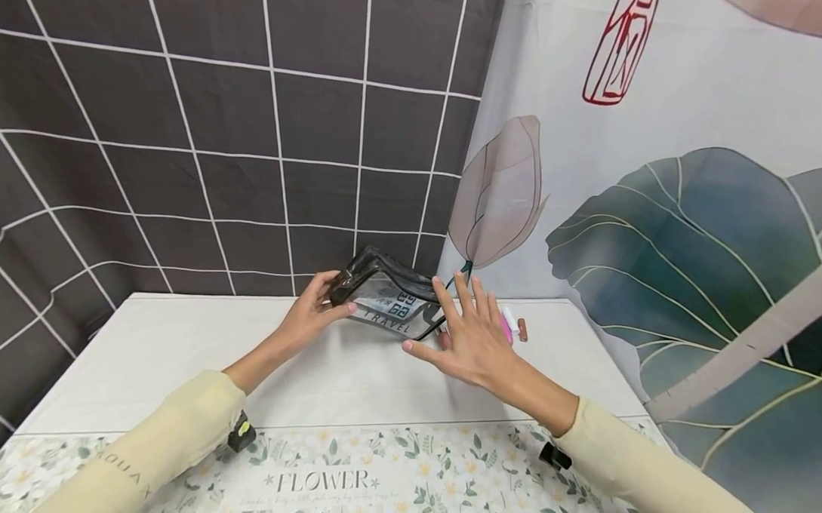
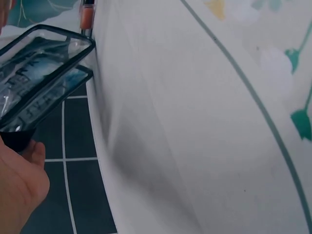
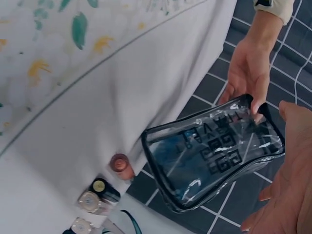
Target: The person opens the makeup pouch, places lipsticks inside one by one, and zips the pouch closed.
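Observation:
A clear zip pouch (image 1: 386, 309) with black edging and the printed word TRAVEL is held up above the far part of the white table. My left hand (image 1: 309, 309) grips its left end, thumb on the front side. The right hand (image 1: 473, 336) is at the other end with its fingers straight and spread; whether it touches the pouch is hard to tell. In the right wrist view the see-through pouch (image 3: 209, 151) hangs between the left hand (image 3: 249, 68) and the right hand (image 3: 287, 180). Bluish shapes show through its plastic; what they are is unclear.
Behind the right hand stand small items: a pink one (image 1: 506, 327), a white one (image 1: 510, 319) and a brown one (image 1: 522, 329). Seen from the right wrist, an orange-brown small bottle (image 3: 122, 166) is among them. A dark grid-patterned cloth (image 1: 231, 180) hangs behind the table (image 1: 183, 340).

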### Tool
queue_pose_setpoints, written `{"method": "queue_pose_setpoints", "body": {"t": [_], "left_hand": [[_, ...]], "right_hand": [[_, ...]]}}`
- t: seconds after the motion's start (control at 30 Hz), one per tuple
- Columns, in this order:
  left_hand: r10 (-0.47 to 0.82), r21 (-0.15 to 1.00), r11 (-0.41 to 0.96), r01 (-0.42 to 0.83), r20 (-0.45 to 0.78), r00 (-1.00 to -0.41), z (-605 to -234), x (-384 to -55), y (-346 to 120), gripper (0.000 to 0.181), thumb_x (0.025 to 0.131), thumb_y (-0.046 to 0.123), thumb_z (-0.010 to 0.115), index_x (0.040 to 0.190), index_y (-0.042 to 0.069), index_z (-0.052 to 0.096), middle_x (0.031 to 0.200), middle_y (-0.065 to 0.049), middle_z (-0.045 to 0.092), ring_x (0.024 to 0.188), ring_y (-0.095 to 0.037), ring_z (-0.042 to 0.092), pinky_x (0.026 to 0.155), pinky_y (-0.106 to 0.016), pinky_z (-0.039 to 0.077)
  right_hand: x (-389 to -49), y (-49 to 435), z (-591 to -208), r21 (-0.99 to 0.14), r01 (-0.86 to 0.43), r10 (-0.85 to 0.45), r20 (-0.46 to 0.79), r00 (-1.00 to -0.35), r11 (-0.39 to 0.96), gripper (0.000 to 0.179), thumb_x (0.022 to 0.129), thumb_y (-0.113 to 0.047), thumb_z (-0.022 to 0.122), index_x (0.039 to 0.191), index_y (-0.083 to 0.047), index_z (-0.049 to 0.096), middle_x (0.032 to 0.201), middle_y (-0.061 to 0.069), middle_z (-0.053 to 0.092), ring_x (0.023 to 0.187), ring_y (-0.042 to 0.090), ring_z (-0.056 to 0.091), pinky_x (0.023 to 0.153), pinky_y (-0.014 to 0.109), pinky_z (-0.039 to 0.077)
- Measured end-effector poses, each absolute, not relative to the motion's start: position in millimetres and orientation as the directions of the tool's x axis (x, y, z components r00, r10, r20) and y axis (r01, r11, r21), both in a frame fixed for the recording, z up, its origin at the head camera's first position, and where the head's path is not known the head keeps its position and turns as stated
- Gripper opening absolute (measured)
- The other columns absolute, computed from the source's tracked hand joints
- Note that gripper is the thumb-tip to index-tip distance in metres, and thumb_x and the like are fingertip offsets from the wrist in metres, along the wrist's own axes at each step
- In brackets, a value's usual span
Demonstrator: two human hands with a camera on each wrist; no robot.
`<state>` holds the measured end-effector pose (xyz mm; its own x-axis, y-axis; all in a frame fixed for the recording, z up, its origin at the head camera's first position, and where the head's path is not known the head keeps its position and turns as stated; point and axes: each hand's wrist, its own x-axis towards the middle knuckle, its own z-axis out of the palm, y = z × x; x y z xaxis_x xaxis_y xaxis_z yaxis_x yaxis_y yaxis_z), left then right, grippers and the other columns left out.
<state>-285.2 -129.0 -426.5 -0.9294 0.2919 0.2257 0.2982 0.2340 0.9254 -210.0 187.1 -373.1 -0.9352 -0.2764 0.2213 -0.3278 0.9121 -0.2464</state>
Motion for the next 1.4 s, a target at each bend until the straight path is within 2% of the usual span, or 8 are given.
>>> {"method": "queue_pose_setpoints", "body": {"t": [0.17, 0.43, 0.7, 0.93, 1.07, 1.2, 1.4], "left_hand": [[0.275, 0.916, 0.249, 0.315, 0.246, -0.93, -424.3, -284.1, -124.9, 0.067, 0.109, 0.022, 0.075, 0.166, 0.015, 0.042, 0.16, -0.021, 0.066, 0.15, -0.044, 0.061, 0.13, -0.06, 0.046], [0.218, 0.887, 0.328, 0.325, 0.264, -0.94, -419.3, -283.4, -120.7, 0.066, 0.108, 0.032, 0.078, 0.166, 0.028, 0.047, 0.157, -0.017, 0.069, 0.151, -0.042, 0.06, 0.131, -0.062, 0.043], [0.221, 0.864, 0.343, 0.368, 0.306, -0.926, -412.4, -285.4, -111.5, 0.066, 0.107, 0.033, 0.078, 0.167, 0.03, 0.05, 0.164, -0.012, 0.065, 0.153, -0.041, 0.059, 0.131, -0.062, 0.043], [0.237, 0.855, 0.356, 0.378, 0.309, -0.921, -409.4, -285.7, -109.3, 0.074, 0.108, 0.031, 0.077, 0.174, 0.028, 0.043, 0.169, -0.017, 0.059, 0.15, -0.044, 0.061, 0.127, -0.063, 0.048], [0.242, 0.851, 0.371, 0.372, 0.298, -0.923, -410.2, -286.0, -109.6, 0.078, 0.109, 0.033, 0.076, 0.177, 0.027, 0.038, 0.173, -0.017, 0.053, 0.15, -0.046, 0.061, 0.127, -0.065, 0.047], [0.241, 0.852, 0.369, 0.372, 0.3, -0.923, -410.9, -286.9, -108.2, 0.081, 0.109, 0.033, 0.076, 0.179, 0.027, 0.034, 0.174, -0.015, 0.053, 0.151, -0.046, 0.061, 0.127, -0.066, 0.046], [0.249, 0.847, 0.354, 0.396, 0.323, -0.913, -411.1, -288.3, -104.1, 0.083, 0.11, 0.029, 0.075, 0.18, 0.026, 0.031, 0.173, -0.017, 0.054, 0.149, -0.047, 0.062, 0.127, -0.067, 0.046]], "right_hand": [[-215.1, 181.9, -364.0, -0.256, -0.339, -0.28, 0.238, -0.93, 0.906, 0.115, 0.095, -0.084, 0.063, 0.184, -0.029, 0.015, 0.19, 0.021, 0.011, 0.177, 0.05, 0.0, 0.139, 0.077, 0.008], [-222.8, 170.9, -348.3, -0.295, -0.369, -0.298, 0.261, -0.918, 0.881, 0.11, 0.099, -0.081, 0.06, 0.184, -0.028, 0.014, 0.191, 0.02, 0.006, 0.178, 0.046, -0.004, 0.141, 0.073, 0.002], [-230.6, 159.1, -330.6, -0.299, -0.432, -0.336, 0.322, -0.885, 0.851, 0.1, 0.102, -0.076, 0.056, 0.182, -0.025, 0.026, 0.192, 0.015, 0.005, 0.178, 0.043, -0.003, 0.141, 0.073, 0.003], [-235.5, 146.5, -323.3, -0.283, -0.488, -0.381, 0.357, -0.853, 0.826, 0.084, 0.105, -0.07, 0.055, 0.176, -0.027, 0.041, 0.191, 0.018, 0.008, 0.178, 0.046, 0.003, 0.139, 0.077, 0.009], [-238.8, 136.6, -321.3, -0.28, -0.528, -0.41, 0.386, -0.827, 0.802, 0.07, 0.11, -0.064, 0.054, 0.168, -0.025, 0.055, 0.191, 0.019, 0.009, 0.177, 0.047, 0.008, 0.137, 0.078, 0.012], [-245.3, 127.9, -316.8, -0.28, -0.566, -0.431, 0.42, -0.799, 0.775, 0.052, 0.115, -0.052, 0.052, 0.15, -0.019, 0.071, 0.19, 0.021, 0.011, 0.175, 0.049, 0.014, 0.136, 0.079, 0.015], [-254.2, 120.3, -310.4, -0.257, -0.578, -0.456, 0.405, -0.792, 0.775, 0.038, 0.119, -0.039, 0.052, 0.132, -0.017, 0.08, 0.19, 0.02, 0.012, 0.173, 0.049, 0.018, 0.135, 0.076, 0.02]]}}
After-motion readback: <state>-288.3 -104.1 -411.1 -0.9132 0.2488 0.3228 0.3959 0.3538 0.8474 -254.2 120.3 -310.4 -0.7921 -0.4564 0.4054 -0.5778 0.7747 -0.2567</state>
